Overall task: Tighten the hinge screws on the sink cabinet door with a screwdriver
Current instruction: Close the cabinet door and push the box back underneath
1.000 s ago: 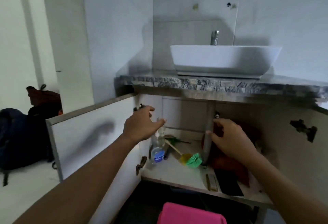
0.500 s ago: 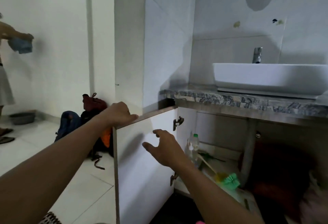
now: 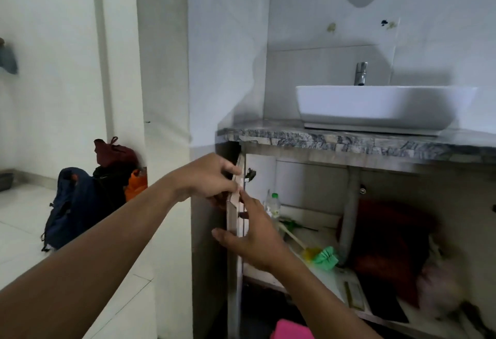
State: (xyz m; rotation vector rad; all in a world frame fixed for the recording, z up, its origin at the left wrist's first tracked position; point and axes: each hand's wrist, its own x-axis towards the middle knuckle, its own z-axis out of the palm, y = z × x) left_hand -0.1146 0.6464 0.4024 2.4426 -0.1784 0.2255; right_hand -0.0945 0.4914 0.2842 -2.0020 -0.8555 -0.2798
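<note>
Left hand (image 3: 212, 181) clasped the white cabinet door (image 3: 232, 271); right hand (image 3: 255, 239) spread below that grip (holding nothing). It wanted steadying, dark metal hinge (image 3: 250, 175) beyond.

Both bare arms reach forward, the left one coming in from the low left. The left hand (image 3: 212, 177) is higher, and its fingers curl round the top edge of the cabinet door (image 3: 232, 220). The right hand (image 3: 257, 239) is just below it, with fingers straight, thumb sticking out and fingertips touching that edge.
</note>
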